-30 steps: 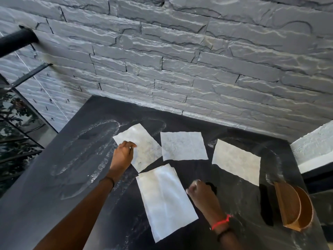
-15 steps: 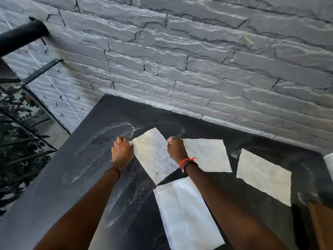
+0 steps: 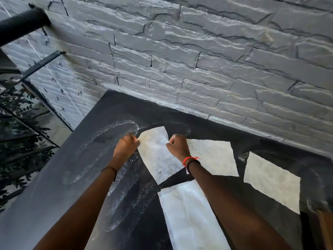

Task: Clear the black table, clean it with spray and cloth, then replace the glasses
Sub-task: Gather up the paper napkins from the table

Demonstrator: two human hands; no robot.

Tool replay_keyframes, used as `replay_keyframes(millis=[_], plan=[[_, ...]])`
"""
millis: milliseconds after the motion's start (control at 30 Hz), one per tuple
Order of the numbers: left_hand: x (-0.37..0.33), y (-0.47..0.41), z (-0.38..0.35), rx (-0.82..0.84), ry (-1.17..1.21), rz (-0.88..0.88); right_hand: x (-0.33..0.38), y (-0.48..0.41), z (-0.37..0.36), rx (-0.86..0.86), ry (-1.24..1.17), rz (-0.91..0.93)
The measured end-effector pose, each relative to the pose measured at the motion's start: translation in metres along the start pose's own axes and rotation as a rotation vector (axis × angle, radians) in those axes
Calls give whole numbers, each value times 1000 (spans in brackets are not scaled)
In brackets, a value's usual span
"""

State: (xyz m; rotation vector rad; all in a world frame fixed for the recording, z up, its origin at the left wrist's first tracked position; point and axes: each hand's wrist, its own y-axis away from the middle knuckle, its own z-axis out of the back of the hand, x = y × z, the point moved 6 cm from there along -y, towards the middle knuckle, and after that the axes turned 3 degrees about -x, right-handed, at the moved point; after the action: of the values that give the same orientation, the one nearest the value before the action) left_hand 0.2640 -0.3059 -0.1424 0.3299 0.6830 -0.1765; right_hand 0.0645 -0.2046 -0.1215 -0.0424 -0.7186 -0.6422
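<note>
Fingers: my left hand [image 3: 126,147] and right hand [image 3: 178,147] pinch the sheet [image 3: 156,159] between them.
Sheet: I should lift both edges evenly.

no text, label, brand, number or sign can be read anywhere in the view.
</note>
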Motion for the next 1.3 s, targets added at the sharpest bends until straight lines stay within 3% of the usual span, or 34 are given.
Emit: replay_keyframes(millis=[233, 433, 733, 867, 1000, 1133, 1300], plan=[[-17, 20, 16, -5, 625, 42, 4, 33, 31, 9, -495, -29], [-54, 53, 30, 60, 756, 24, -21, 71, 61, 134, -858, -93], [-83, 129, 16, 282, 753, 3, -60, 153, 112, 206, -790, -122], [-74, 158, -7, 296, 713, 24, -79, 185, 114, 273, -825, -131], [-49, 175, -39, 310, 838, 197, -108, 207, 96, 252, -739, -281], [-25, 186, -69, 234, 627, 187, -142, 223, 73, 266, -680, -432], [-7, 198, -85, 183, 494, 187, -168, 241, 67, 284, -553, -451]])
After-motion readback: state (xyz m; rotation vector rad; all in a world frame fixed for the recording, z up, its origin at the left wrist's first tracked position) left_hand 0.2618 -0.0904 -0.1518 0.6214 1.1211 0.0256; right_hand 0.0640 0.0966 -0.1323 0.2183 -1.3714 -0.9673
